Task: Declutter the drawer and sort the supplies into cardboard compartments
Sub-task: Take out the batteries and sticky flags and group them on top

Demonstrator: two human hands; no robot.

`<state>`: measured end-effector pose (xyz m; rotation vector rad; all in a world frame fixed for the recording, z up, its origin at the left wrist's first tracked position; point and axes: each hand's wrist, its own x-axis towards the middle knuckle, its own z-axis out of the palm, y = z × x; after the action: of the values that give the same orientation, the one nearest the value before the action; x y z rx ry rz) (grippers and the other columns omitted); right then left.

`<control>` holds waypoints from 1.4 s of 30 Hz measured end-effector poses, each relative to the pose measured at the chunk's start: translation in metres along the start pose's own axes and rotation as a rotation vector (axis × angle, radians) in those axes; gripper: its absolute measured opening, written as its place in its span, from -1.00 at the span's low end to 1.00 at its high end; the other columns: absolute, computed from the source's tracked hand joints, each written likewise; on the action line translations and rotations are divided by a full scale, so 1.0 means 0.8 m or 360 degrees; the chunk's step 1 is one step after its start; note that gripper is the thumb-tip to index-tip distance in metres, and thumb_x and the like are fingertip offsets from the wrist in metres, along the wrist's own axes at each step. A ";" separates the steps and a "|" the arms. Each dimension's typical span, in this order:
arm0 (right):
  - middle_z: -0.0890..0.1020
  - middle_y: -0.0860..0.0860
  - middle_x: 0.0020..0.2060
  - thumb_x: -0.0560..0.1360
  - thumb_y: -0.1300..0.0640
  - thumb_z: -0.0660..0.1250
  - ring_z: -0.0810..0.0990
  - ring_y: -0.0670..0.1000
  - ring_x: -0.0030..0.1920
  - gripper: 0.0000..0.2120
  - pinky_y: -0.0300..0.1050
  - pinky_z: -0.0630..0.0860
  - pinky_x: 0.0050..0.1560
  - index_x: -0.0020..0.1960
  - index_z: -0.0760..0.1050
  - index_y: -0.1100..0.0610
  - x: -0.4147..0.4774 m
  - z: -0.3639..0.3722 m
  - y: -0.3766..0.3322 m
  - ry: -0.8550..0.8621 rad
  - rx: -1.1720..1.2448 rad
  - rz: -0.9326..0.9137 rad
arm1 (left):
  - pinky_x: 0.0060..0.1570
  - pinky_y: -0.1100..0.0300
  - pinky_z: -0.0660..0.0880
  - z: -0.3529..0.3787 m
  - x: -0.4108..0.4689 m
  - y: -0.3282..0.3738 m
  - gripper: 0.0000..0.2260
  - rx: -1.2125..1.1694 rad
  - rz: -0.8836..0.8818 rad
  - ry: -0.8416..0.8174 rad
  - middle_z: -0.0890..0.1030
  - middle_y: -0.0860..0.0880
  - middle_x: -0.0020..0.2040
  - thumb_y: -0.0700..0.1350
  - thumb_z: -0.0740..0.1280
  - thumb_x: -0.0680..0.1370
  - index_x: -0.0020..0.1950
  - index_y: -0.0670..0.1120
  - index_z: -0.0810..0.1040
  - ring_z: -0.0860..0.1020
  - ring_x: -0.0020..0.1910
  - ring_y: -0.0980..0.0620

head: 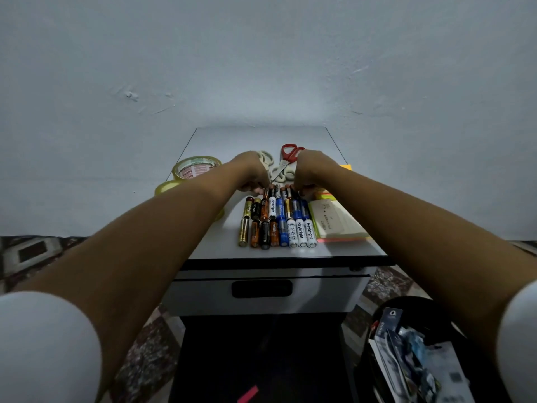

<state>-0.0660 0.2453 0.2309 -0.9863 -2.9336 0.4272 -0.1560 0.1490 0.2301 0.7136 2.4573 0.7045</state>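
Note:
Several batteries point(277, 221) lie in rows on the white cabinet top point(343, 250). My left hand point(252, 173) is at the far left end of the back row, its curled fingertips on the batteries there. My right hand point(307, 171) is at the far right end of that row, fingers curled down onto the batteries. Behind the hands lie red-handled scissors point(289, 152) and white-handled scissors point(279, 171). Tape rolls point(195, 167) sit at the left, partly under my left forearm. Sticky note pads point(334, 221) lie at the right. The drawer point(261, 289) below is closed.
A bare wall rises right behind the cabinet. A black bin point(412, 353) with packaging and papers stands on the floor at lower right. Patterned flooring shows on both sides of the cabinet.

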 end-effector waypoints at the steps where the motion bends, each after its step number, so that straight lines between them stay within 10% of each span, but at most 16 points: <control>1: 0.61 0.12 -0.06 0.39 0.27 0.43 0.58 0.05 -0.06 -0.71 -0.11 0.56 0.04 0.09 0.50 0.28 -0.001 -0.001 0.000 0.0017 0.0001 0.0000 | -0.61 0.35 0.35 0.000 -0.001 0.001 -0.89 -0.0002 0.0009 0.0014 0.53 -0.08 -0.57 -0.29 0.36 0.49 -0.19 -0.23 0.45 0.45 -0.68 0.12; 6: 0.52 0.03 -0.41 0.41 0.29 0.41 0.50 -0.07 -0.45 -0.81 -0.23 0.44 -0.42 -0.29 0.41 0.21 -0.008 -0.011 0.001 0.0085 0.0123 0.0000 | -0.44 0.25 0.40 -0.005 -0.013 0.002 -0.83 -0.0003 0.0096 0.0140 0.55 -0.13 -0.44 -0.23 0.40 0.48 -0.27 -0.23 0.48 0.50 -0.52 0.03; 11: 0.66 0.17 -0.11 0.39 0.29 0.45 0.66 0.11 -0.12 -0.78 0.03 0.62 -0.02 0.00 0.54 0.32 -0.030 -0.020 0.001 0.0136 0.0330 -0.0056 | -0.10 0.06 0.55 -0.016 -0.039 0.007 -0.82 -0.0072 0.0267 0.0233 0.59 -0.20 -0.16 -0.21 0.40 0.47 -0.03 -0.32 0.56 0.53 -0.29 -0.07; 19: 0.66 0.16 -0.14 0.49 0.20 0.37 0.59 -0.02 -0.31 -0.81 -0.19 0.55 -0.32 0.01 0.59 0.31 -0.123 -0.037 0.011 0.0084 0.0649 -0.0205 | -0.38 0.30 0.44 -0.012 -0.129 -0.003 -0.84 -0.0168 0.0496 0.0223 0.58 -0.03 -0.22 -0.18 0.36 0.52 0.05 -0.22 0.59 0.53 -0.30 0.09; 28: 0.60 -0.04 -0.24 0.45 0.10 0.42 0.49 -0.16 -0.33 -0.84 -0.36 0.47 -0.37 0.00 0.62 0.14 -0.239 0.018 0.036 0.0007 0.0738 -0.0320 | -0.13 0.36 0.46 0.045 -0.239 -0.070 -0.87 -0.0005 0.0762 0.0036 0.62 0.09 -0.21 -0.08 0.42 0.46 -0.01 -0.03 0.63 0.57 -0.19 0.16; 32: 0.59 -0.02 -0.22 0.45 0.10 0.42 0.51 -0.13 -0.27 -0.80 -0.21 0.50 -0.17 0.04 0.62 0.14 -0.273 0.065 0.047 -0.0150 0.0748 -0.0295 | -0.10 0.36 0.45 0.084 -0.262 -0.119 -0.86 0.0109 0.0751 -0.0087 0.61 0.12 -0.17 -0.06 0.41 0.47 0.02 0.01 0.61 0.56 -0.16 0.19; 37: 0.57 -0.01 -0.22 0.46 0.13 0.41 0.46 -0.24 -0.41 -0.80 -0.49 0.37 -0.37 0.06 0.60 0.16 -0.301 0.144 0.062 -0.0415 0.0767 -0.0295 | -0.13 0.48 0.40 0.137 -0.266 -0.187 -0.76 0.0250 0.0618 -0.0228 0.60 0.07 -0.03 -0.02 0.38 0.50 0.14 -0.03 0.59 0.56 -0.03 0.16; 42: 0.64 0.00 -0.03 0.43 0.08 0.43 0.58 -0.16 -0.14 -0.70 -0.41 0.44 -0.16 0.15 0.59 0.13 -0.310 0.236 0.074 -0.0776 0.0546 -0.0283 | -0.09 0.46 0.41 0.188 -0.256 -0.256 -0.72 0.0206 0.0340 -0.0447 0.61 -0.01 0.11 -0.04 0.36 0.52 0.21 -0.07 0.56 0.55 0.04 0.12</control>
<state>0.1483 0.0953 0.0513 -0.6423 -3.1396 1.2679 0.0119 -0.0716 0.0576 1.0607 2.2035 0.4854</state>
